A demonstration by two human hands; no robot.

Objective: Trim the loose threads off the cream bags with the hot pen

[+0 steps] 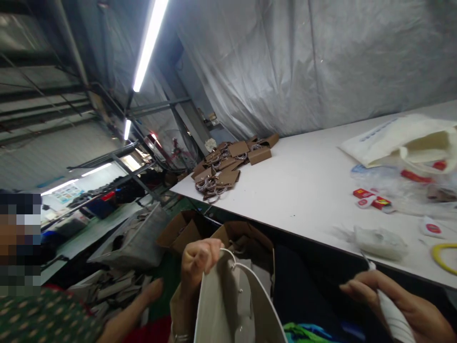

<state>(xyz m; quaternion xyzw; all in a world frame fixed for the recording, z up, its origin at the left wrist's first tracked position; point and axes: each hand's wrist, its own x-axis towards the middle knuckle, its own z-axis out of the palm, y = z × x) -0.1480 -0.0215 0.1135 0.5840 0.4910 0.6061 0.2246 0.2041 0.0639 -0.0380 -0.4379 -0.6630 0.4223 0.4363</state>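
Note:
My left hand (200, 257), closed in a fist, grips the top corner of a pale, open-topped folded piece (214, 305) with thin white edges. A few small shiny studs show along its inside. My right hand (400, 300), at the lower right beside the table edge, is wrapped around a white-handled tool (389, 309). A thin metal tip juts from the tool's upper end; its exact kind is unclear. Open space separates the tool from the pale piece. Below my left hand stands a cardboard box (246, 228) with pale pieces inside.
Brown folded pieces with metal rings (228, 164) lie heaped on the white table (285, 186). A white bag (385, 138), red packets (371, 197) and a yellow ring (444, 257) are at right. A co-worker's hand (153, 290) reaches in from the left, near a grey bin (139, 243).

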